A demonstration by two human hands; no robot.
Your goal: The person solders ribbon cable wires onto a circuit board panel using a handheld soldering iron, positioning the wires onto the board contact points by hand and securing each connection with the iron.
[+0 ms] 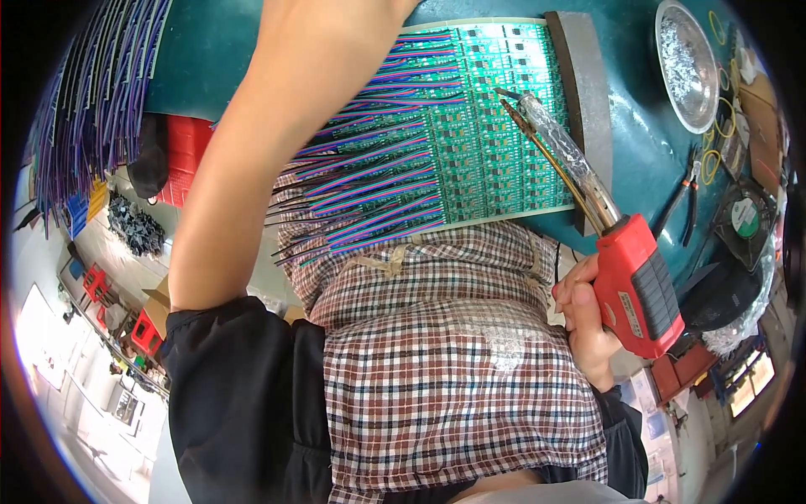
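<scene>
My right hand (585,315) is closed round the handle of a red and black soldering gun (625,277). Its long metal barrel slants up and left, with a thin brass-coloured tube beside it. The tip hangs over a green circuit board panel (495,160) bearing rows of small black chips. Bundles of thin purple, blue, red and black wires (378,181) run off the panel's left side. My left forearm crosses these wires, and my left hand (336,21) is cut off by the top edge, its fingers out of sight.
A grey metal bar (592,101) lies along the panel's right edge. Further right are a metal bowl (687,67) of silvery scraps, orange-handled pliers (690,189) and a black fan (745,214). More wired boards (101,92) hang at the far left, near a red stool (186,155).
</scene>
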